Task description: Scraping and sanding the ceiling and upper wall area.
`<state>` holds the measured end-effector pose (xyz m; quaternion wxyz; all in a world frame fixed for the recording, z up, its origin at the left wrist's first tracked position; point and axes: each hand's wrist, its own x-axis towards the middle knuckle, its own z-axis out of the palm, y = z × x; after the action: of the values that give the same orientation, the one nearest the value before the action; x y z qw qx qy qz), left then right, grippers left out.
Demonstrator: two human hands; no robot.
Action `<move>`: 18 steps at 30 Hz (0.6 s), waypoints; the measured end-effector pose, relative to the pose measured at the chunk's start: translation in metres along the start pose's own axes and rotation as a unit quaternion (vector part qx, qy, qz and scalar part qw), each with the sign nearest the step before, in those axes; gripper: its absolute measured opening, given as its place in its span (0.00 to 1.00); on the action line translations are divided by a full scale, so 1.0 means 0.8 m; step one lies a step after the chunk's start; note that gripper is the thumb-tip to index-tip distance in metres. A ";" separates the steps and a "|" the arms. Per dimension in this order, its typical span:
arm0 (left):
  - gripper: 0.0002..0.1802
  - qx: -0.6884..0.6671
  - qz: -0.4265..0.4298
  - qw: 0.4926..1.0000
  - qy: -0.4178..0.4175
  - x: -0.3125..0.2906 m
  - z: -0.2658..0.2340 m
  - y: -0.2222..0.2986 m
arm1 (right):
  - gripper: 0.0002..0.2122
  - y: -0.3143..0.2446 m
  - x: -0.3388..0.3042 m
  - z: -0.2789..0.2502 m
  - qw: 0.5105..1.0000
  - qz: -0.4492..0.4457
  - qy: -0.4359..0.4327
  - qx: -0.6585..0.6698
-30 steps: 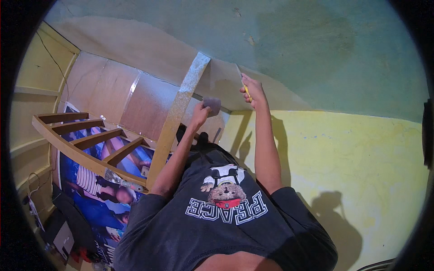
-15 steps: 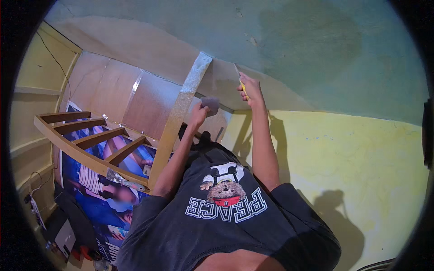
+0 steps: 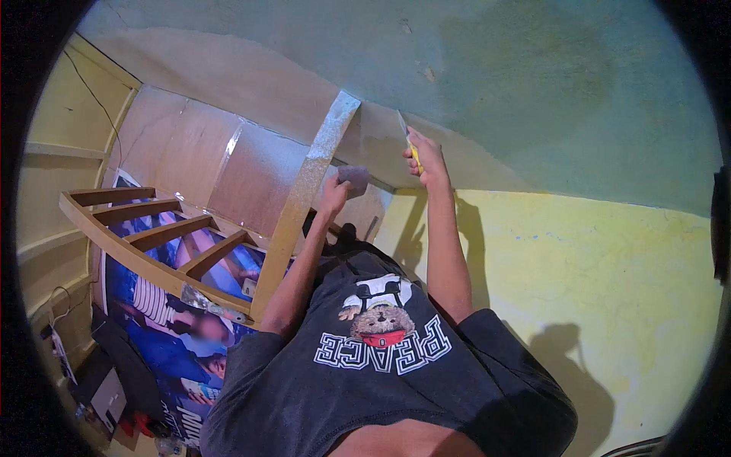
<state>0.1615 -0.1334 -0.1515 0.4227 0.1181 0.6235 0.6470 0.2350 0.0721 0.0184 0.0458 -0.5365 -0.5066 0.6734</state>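
My right hand (image 3: pixel 428 161) is closed around the yellow handle of a putty knife (image 3: pixel 416 156). Its thin blade points up at the blue-green painted surface (image 3: pixel 525 99), near the border with a bare brownish patch (image 3: pixel 381 126); whether the tip touches cannot be told. Lower and to the left, my left hand (image 3: pixel 333 196) pinches a flat dark grey-brown piece that looks like sandpaper (image 3: pixel 352 180). That piece sits just right of an upright wooden post (image 3: pixel 304 186), whose top is spotted with white.
A wooden ladder-like frame (image 3: pixel 164 238) joins the post at the left, with a second scraper (image 3: pixel 209 302) lying on its rail. Behind hangs a blue poster (image 3: pixel 160 305). Brown panels (image 3: pixel 255 164) line the far side; a yellow wall (image 3: pixel 563 251) stands at the right.
The putty knife's blade has turned slightly, so more of its face shows. My right hand has shifted a little right and down; my left hand stays nearly in place.
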 end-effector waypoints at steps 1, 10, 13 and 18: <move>0.18 -0.009 0.000 1.000 0.000 -0.002 -0.001 -0.001 | 0.23 0.004 -0.003 -0.002 1.000 -0.002 0.002 0.000; 0.16 0.031 -0.003 0.999 -0.016 -0.017 0.005 0.019 | 0.23 0.014 0.014 -0.012 0.998 0.008 -0.042 0.055; 0.16 0.107 -0.028 0.994 -0.020 -0.019 0.000 0.012 | 0.23 0.009 0.013 -0.016 0.996 -0.001 -0.050 0.076; 0.17 0.078 -0.028 0.996 -0.018 -0.037 0.006 0.020 | 0.20 0.004 0.007 -0.009 0.995 0.021 -0.037 0.085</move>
<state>0.1765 -0.1488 -0.1252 0.4409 0.1447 0.6676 0.5822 0.2395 0.0784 0.0128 0.0590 -0.5160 -0.4375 0.7340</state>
